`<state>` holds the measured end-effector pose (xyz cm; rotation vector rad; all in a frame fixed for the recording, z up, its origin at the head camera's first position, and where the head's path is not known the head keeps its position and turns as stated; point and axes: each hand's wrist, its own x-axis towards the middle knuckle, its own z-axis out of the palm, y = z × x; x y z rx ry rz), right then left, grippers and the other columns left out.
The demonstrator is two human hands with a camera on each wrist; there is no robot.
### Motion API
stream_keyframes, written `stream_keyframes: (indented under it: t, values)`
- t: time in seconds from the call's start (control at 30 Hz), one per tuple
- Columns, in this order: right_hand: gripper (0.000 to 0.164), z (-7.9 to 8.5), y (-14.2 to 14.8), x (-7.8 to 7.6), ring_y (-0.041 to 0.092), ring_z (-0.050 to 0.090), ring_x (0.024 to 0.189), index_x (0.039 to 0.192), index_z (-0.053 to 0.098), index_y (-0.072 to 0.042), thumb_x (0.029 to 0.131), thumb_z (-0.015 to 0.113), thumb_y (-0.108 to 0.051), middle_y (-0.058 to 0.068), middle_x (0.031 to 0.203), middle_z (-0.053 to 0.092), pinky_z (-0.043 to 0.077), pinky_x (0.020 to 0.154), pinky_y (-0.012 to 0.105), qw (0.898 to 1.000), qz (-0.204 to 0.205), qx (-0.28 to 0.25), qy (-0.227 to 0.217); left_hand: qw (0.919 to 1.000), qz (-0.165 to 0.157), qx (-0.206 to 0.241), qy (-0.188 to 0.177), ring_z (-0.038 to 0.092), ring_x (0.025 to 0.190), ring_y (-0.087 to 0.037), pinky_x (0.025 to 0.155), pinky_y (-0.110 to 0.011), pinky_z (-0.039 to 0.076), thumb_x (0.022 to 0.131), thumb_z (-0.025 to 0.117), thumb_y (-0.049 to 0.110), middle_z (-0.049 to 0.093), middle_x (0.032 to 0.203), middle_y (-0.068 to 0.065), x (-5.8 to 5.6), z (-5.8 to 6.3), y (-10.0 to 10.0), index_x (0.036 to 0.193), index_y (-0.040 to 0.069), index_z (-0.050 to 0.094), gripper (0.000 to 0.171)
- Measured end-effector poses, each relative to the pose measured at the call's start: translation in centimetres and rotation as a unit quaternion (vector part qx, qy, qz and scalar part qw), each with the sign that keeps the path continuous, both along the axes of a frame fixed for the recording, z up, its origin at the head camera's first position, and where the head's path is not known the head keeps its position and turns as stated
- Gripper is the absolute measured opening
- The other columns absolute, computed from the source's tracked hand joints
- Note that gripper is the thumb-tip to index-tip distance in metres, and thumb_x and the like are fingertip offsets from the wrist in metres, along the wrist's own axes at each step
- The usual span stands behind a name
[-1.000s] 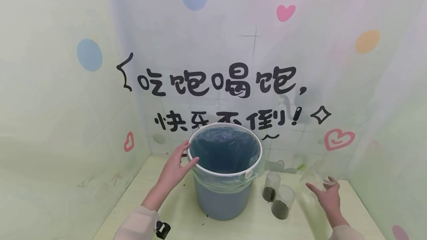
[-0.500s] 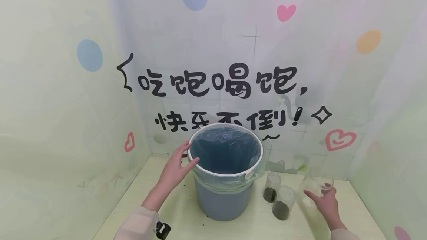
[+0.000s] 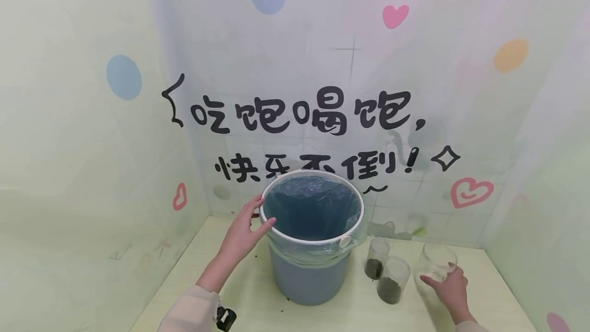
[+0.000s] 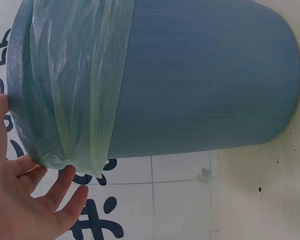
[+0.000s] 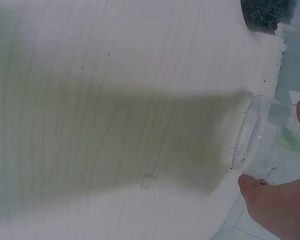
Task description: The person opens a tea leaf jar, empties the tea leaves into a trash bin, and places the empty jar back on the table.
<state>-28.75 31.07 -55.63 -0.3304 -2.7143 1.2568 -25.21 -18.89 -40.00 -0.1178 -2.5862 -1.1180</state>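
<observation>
A blue-grey trash bin (image 3: 306,283) with a white rim stands upright, lined with a translucent green bag (image 4: 82,75) folded over its edge. My left hand (image 3: 241,234) rests on the left side of the rim, thumb and fingers spread and touching it. On the right, my right hand (image 3: 450,291) holds a clear round cup (image 3: 439,254) upright by its side, close over the table. Dark specks cling near the cup's base in the right wrist view. Between bin and cup are two smaller clear cups, a back one (image 3: 379,250) and a front one (image 3: 397,268), both with dark bits inside.
Dark crumbs lie scattered on the pale table (image 3: 258,311) around the bin. A small black object (image 3: 226,317) shows by the left sleeve. A printed curtain (image 3: 295,65) with lettering encloses the back and sides.
The clear cup in my right hand has come down toward the table and stands straighter, its top now level. My left hand and the bin have stayed put.
</observation>
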Motion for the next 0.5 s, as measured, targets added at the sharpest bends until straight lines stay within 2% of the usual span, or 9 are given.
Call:
stream_keyframes:
  t: [0.27,0.5]
  values:
    - [0.107,-0.88,0.29,0.06,0.066,0.022,0.128,0.142,0.008,0.028,0.081,0.079,-0.026,0.054,0.139,0.018,0.022,0.114,0.069,1.000,0.002,-0.002,-0.010,1.0000,-0.001,-0.003,0.002,0.056,0.128,-0.035,0.101,-0.056,0.051,0.093,0.067,0.046,0.033,0.163,-0.007,0.01,-0.10,0.02,0.153,0.011,0.039,0.075]
    - [0.112,-0.98,0.24,0.09,0.066,0.025,0.128,0.143,0.000,0.028,0.083,0.079,-0.025,0.054,0.139,0.017,0.022,0.114,0.068,1.000,0.003,-0.017,-0.017,1.0000,-0.001,-0.006,0.006,0.056,0.128,-0.036,0.102,-0.055,0.051,0.094,0.068,0.039,0.034,0.162,-0.008,-0.04,-0.05,0.05,0.152,0.009,0.039,0.072]
